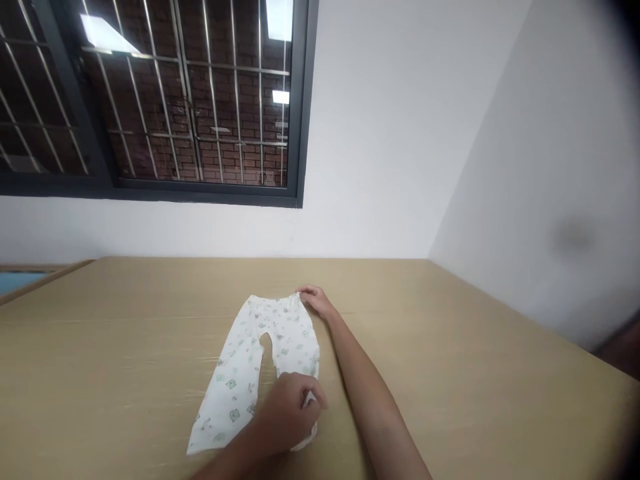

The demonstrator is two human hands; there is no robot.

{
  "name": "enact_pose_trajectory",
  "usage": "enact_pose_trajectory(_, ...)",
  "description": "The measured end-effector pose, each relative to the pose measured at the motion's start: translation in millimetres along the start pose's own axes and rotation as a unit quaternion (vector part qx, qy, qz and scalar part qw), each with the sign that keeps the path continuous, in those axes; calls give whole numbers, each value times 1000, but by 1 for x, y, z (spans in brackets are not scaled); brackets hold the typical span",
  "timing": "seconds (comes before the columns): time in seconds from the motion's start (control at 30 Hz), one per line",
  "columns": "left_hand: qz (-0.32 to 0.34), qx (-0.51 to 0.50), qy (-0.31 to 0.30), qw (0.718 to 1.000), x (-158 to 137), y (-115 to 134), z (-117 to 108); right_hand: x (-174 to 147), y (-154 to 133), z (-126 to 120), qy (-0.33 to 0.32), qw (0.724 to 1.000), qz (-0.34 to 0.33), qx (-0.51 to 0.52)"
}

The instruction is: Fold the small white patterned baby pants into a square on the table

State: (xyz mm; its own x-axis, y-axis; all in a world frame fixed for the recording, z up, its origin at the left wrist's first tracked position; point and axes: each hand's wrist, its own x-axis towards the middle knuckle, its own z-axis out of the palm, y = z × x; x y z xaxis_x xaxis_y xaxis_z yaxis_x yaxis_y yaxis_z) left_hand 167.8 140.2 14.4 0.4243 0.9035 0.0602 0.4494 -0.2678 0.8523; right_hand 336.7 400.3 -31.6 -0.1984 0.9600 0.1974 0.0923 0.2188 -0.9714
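Observation:
A small pair of white pants (235, 373) with a pale print of little figures lies spread flat on the table, waistband away from me and legs toward me. My right hand (315, 300) is closed on the right-hand corner of the waistband. Lower down, my left hand (295, 410) reaches across and has its fingers closed on the outer edge of the right-hand leg. That hand and forearm cover part of both legs near the hems.
The tan tabletop (125, 360) stretches to a white wall (370, 133) at the back and right. A dark-framed window (200, 190) with metal bars is above it. At the far left edge shows a blue surface (20, 281) beyond a wooden rim.

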Motion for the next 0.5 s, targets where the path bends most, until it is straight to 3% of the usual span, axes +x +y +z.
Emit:
enact_pose_trajectory(0.17,-83,-171,101,977,-25,-16,-32,24,-6,31,11,999,-16,26)
enact_pose_trajectory(0.33,-149,-317,207,914,-74,-51,-62,50,-9,71,11,999,-23,-20)
enact_pose_trajectory(0.5,-193,-380,286,858,-113,-84,-79,72,-10,112,-34,994,-32,-97)
